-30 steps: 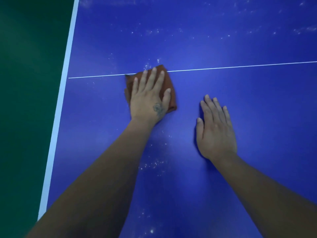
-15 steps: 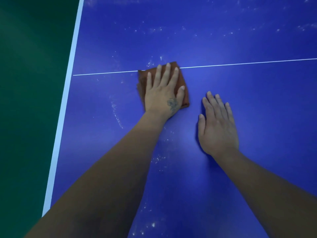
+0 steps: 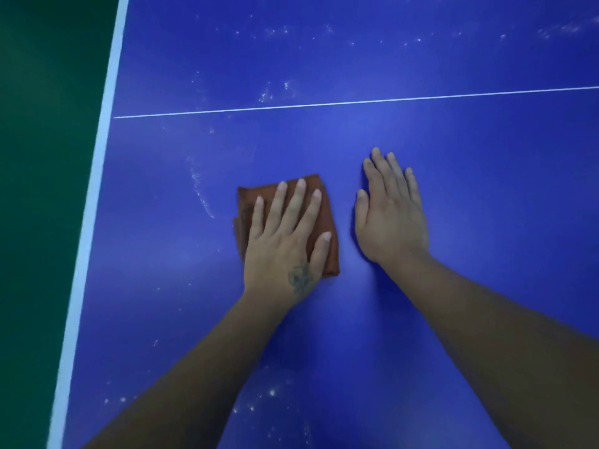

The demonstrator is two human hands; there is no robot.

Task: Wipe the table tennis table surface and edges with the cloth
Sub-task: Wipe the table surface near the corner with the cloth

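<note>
left hand (image 3: 285, 241) flat atop folded cloth (image 3: 324, 218)

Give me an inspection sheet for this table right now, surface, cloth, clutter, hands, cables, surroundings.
Surface: blue table with thin white centre line and white edge band; white dust specks beyond the line and near the person.
Job's things: folded brown cloth flat on the table, nearer than the line.
Clutter: nothing seen.
Hands: left hand presses flat on the cloth; right hand rests flat on bare table beside it.
Cables: nothing seen.
Surroundings: green floor past the left edge.
</note>
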